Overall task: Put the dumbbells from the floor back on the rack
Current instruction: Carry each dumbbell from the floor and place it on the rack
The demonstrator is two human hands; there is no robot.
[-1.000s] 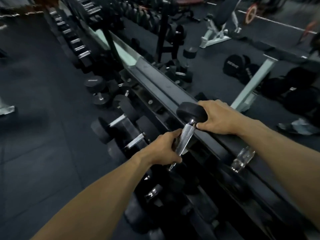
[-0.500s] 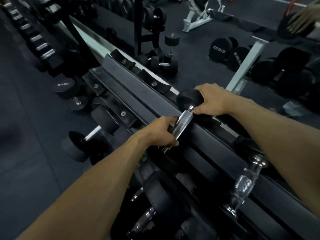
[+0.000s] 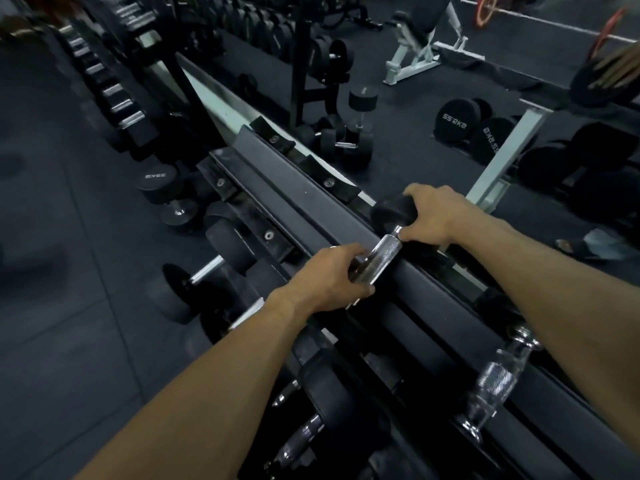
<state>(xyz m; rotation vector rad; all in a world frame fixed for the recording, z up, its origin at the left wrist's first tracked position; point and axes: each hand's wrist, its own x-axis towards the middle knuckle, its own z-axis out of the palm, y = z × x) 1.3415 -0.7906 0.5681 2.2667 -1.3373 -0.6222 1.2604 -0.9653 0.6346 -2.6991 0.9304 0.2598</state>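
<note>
The dumbbell (image 3: 384,249) lies across the top rail of the rack (image 3: 287,188), its long axis running from near-left to far-right, far head toward the mirror. The left hand (image 3: 329,275) curls around the chrome handle's near end. The right hand (image 3: 433,216) cups the far black head, both forearms stretched forward.
</note>
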